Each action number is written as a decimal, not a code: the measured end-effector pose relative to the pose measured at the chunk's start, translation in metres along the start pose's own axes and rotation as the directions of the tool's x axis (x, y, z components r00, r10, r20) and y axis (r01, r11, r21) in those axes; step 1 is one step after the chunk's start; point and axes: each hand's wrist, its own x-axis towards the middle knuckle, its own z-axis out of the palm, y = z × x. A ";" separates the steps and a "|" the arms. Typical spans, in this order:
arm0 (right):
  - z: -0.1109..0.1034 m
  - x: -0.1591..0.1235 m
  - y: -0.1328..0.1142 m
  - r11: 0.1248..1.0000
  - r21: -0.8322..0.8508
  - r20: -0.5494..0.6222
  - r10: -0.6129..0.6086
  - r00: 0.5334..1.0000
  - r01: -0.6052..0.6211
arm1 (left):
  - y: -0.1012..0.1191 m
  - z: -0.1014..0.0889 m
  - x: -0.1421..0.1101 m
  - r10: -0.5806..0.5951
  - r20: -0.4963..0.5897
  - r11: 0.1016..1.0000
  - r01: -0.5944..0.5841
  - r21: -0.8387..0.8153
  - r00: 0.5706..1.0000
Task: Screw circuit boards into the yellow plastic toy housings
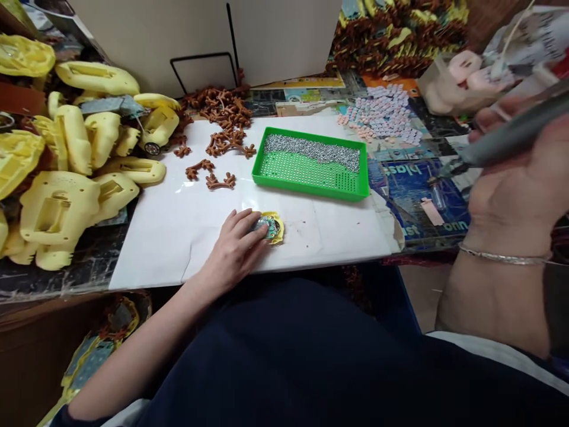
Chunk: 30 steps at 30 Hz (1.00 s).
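Observation:
My left hand (pixel 235 246) rests on the white sheet (pixel 178 225), fingers curled over a small round yellow part (pixel 272 228) with a green circuit board in it. My right hand (pixel 520 178) is raised close to the camera at the right, closed around a grey pen-shaped tool (pixel 511 136) whose tip points left. A silver bangle (pixel 502 257) circles that wrist. A green tray (pixel 311 163) holding a band of small silver screws lies beyond the yellow part.
Several yellow plastic shells (pixel 66 172) are heaped at the left. Brown plastic branch-like pieces (pixel 222 127) lie at the back of the sheet. Small pink parts (pixel 382 112) and a bag (pixel 448 83) sit at the right rear. A white box (pixel 200 35) stands behind.

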 end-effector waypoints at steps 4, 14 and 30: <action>0.016 0.017 0.004 0.926 0.374 -0.242 0.156 0.958 -0.056 | -0.003 0.005 0.002 -0.033 -0.029 0.996 0.030 -0.087 0.999; 0.103 0.046 0.013 0.938 -0.177 0.063 0.313 0.948 -0.298 | 0.023 0.031 0.026 0.035 -0.053 0.997 -0.039 -0.074 0.998; 0.115 0.039 0.032 0.887 -0.416 0.183 0.300 0.936 -0.202 | 0.024 0.031 0.024 0.033 -0.049 0.995 -0.038 -0.093 0.998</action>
